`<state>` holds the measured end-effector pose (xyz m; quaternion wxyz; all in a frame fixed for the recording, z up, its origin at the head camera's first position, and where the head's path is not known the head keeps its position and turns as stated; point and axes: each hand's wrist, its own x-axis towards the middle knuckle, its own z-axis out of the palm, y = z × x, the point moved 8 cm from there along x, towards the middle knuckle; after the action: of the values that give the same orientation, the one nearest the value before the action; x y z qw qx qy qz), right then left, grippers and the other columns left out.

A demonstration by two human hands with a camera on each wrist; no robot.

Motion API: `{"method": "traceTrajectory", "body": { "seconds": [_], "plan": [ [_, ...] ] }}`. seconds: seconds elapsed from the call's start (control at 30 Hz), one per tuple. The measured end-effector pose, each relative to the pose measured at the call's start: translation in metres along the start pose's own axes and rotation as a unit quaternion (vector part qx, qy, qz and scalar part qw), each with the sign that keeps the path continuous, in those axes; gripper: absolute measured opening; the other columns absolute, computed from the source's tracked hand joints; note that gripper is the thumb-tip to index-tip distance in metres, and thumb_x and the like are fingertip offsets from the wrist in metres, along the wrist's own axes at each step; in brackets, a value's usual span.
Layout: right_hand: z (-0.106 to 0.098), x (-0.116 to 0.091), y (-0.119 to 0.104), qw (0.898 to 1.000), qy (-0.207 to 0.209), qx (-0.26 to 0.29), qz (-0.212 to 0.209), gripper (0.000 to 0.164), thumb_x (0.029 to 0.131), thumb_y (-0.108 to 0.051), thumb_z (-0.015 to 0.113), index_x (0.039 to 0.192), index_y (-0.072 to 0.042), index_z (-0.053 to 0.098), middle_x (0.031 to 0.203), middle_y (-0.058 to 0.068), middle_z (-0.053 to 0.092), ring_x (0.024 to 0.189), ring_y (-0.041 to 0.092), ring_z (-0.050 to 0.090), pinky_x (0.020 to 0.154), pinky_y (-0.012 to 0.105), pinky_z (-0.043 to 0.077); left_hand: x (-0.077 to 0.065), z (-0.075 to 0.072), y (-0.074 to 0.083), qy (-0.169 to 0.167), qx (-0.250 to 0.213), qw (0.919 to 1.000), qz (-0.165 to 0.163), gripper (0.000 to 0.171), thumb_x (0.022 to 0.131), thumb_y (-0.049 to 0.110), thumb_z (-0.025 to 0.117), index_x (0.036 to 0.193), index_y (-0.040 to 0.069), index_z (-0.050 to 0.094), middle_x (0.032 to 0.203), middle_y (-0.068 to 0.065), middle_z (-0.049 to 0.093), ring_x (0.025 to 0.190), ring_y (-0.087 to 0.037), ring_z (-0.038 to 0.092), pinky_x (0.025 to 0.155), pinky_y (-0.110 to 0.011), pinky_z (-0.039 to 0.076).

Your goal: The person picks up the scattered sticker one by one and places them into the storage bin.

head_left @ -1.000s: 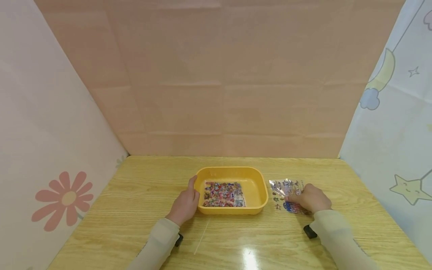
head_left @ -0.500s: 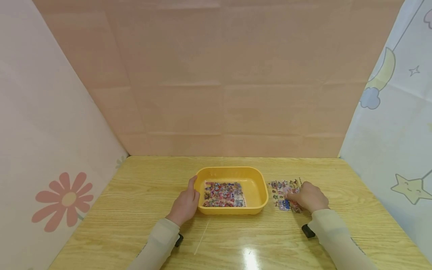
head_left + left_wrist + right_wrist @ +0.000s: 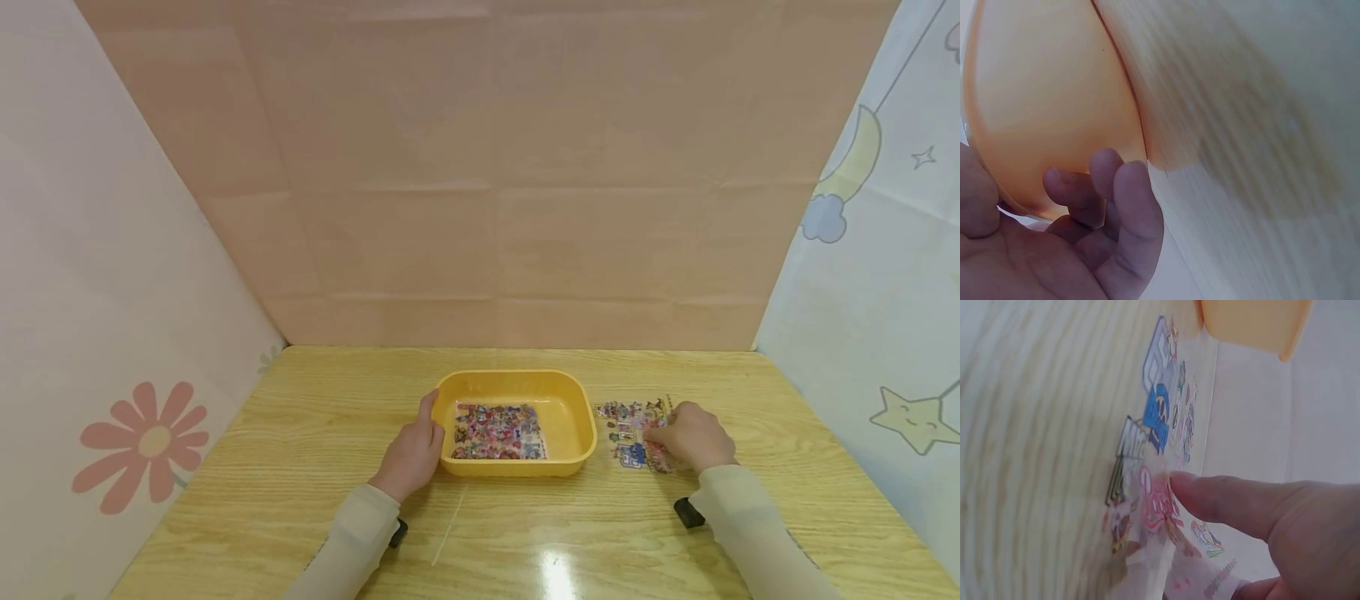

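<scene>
A yellow plastic tray [image 3: 517,469] stands on the table, with a clear sheet of colourful stickers [image 3: 495,433] lying in its left part. My left hand [image 3: 411,454] grips the tray's left rim. In the left wrist view its fingers curl against the tray's outer wall [image 3: 1047,94], the thumb over the rim. Right of the tray lies another transparent sticker sheet [image 3: 628,433], with blue and pink designs. My right hand [image 3: 697,437] pinches this sheet near its right edge. The right wrist view shows the thumb [image 3: 1222,497] against the sheet; the other fingers are mostly hidden.
The light wooden table [image 3: 337,400] carries the tray and both sheets. A peach backdrop [image 3: 487,208] rises behind it. A flower-print panel [image 3: 97,292] flanks the left side, and a star-and-moon panel [image 3: 862,317] the right. A glare spot shines near the front.
The right sticker sheet, earlier shiny with glare, has turned slightly and lies flatter, a little closer to the tray. My right hand shifted only slightly. My left hand and the tray stayed put.
</scene>
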<state>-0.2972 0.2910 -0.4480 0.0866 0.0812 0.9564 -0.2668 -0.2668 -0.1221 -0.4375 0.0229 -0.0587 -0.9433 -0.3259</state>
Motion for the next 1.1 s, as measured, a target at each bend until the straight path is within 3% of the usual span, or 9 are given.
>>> {"method": "traceTrajectory", "body": {
  "seconds": [0.23, 0.3, 0.47, 0.53, 0.7, 0.87, 1.1],
  "plan": [
    [-0.005, 0.003, 0.002, 1.000, 0.004, -0.007, -0.002, 0.035, 0.089, -0.037, 0.069, 0.079, -0.007, 0.054, 0.068, 0.006, 0.051, 0.059, 0.020, 0.046, 0.052, 0.034, 0.033, 0.000, 0.000, 0.000, -0.001, 0.001, 1.0000, -0.004, 0.052, 0.105, 0.013, 0.037, 0.155, 0.005, 0.024, 0.055, 0.000, 0.042, 0.045, -0.012, 0.036, 0.044, -0.027, 0.031],
    [-0.008, 0.004, 0.002, 1.000, 0.007, -0.014, -0.001, 0.037, 0.091, -0.037, 0.066, 0.087, -0.002, 0.055, 0.075, 0.012, 0.054, 0.064, 0.024, 0.050, 0.053, 0.036, 0.036, 0.000, 0.000, 0.000, -0.001, 0.001, 1.0000, -0.004, 0.053, 0.105, 0.013, 0.037, 0.155, 0.005, 0.024, 0.055, 0.000, 0.042, 0.045, -0.012, 0.036, 0.044, -0.027, 0.031],
    [-0.012, 0.005, 0.002, 1.000, 0.010, -0.025, -0.008, 0.051, 0.096, -0.032, 0.058, 0.119, 0.013, 0.052, 0.113, 0.033, 0.060, 0.089, 0.038, 0.061, 0.062, 0.046, 0.047, 0.001, 0.000, 0.000, 0.001, 0.001, 1.0000, -0.001, 0.053, 0.105, 0.013, 0.036, 0.155, 0.005, 0.024, 0.054, 0.000, 0.042, 0.044, -0.012, 0.036, 0.043, -0.027, 0.031],
    [-0.012, 0.004, 0.002, 1.000, 0.008, -0.017, -0.011, 0.051, 0.097, -0.029, 0.053, 0.126, 0.014, 0.050, 0.117, 0.034, 0.059, 0.087, 0.038, 0.061, 0.062, 0.046, 0.048, 0.001, 0.001, 0.000, 0.002, 0.001, 1.0000, -0.001, 0.052, 0.105, 0.013, 0.036, 0.155, 0.005, 0.024, 0.054, 0.000, 0.041, 0.045, -0.012, 0.036, 0.044, -0.027, 0.031],
    [-0.013, 0.004, 0.005, 1.000, 0.004, 0.010, -0.014, 0.046, 0.096, -0.020, 0.042, 0.126, 0.013, 0.054, 0.109, 0.029, 0.063, 0.073, 0.027, 0.056, 0.057, 0.039, 0.044, 0.001, 0.001, 0.000, 0.000, 0.004, 1.0000, -0.003, 0.052, 0.105, 0.014, 0.036, 0.155, 0.005, 0.024, 0.054, 0.000, 0.042, 0.045, -0.012, 0.036, 0.044, -0.027, 0.031],
    [-0.016, 0.004, 0.007, 0.999, 0.006, 0.035, -0.022, 0.044, 0.100, -0.021, 0.038, 0.123, 0.011, 0.057, 0.103, 0.023, 0.067, 0.074, 0.025, 0.058, 0.059, 0.038, 0.045, 0.001, 0.000, 0.001, -0.001, 0.003, 1.0000, -0.006, 0.052, 0.105, 0.014, 0.035, 0.155, 0.005, 0.024, 0.054, 0.000, 0.042, 0.045, -0.013, 0.036, 0.044, -0.028, 0.031],
    [-0.019, 0.001, 0.003, 0.996, -0.003, 0.087, -0.030, 0.051, 0.104, -0.022, 0.035, 0.132, 0.019, 0.046, 0.101, 0.025, 0.070, 0.068, 0.022, 0.060, 0.056, 0.037, 0.045, 0.001, 0.000, 0.001, -0.002, 0.005, 0.9999, -0.009, 0.052, 0.105, 0.014, 0.035, 0.155, 0.006, 0.024, 0.054, 0.000, 0.042, 0.044, -0.013, 0.036, 0.044, -0.027, 0.031]
  ]
}}
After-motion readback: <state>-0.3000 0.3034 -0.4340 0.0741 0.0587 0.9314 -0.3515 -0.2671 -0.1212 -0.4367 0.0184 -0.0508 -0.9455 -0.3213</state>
